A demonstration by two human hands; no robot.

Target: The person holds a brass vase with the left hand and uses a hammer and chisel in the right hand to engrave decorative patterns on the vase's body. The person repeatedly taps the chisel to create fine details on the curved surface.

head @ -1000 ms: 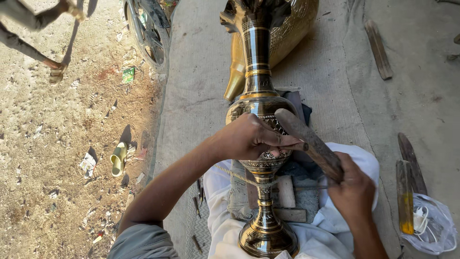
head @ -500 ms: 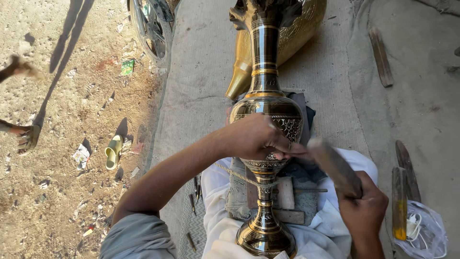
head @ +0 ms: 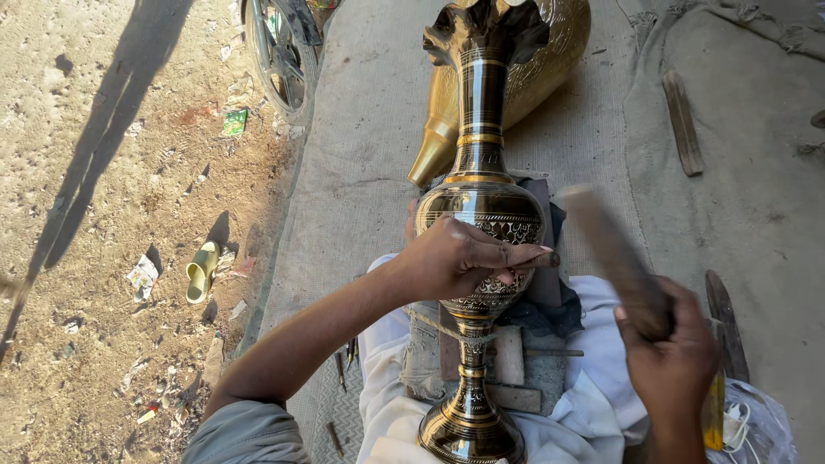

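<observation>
Two hands work on one tall brass vase (head: 478, 223), which lies lengthwise across the person's lap, foot (head: 469, 430) toward the body, flared mouth pointing away over a grey mat (head: 361, 155). The left hand (head: 455, 258) rests on the belly, fingers pinching a small punch (head: 541, 258) against the engraved band. The right hand (head: 666, 344) is closed around a blurred wooden mallet (head: 610, 253), held just beside the belly. Judged from its metal body, the vase is rigid, heavy, smooth and slippery; the narrow stem and neck offer the surest holds. Engraved surfaces likely dent under stray blows.
</observation>
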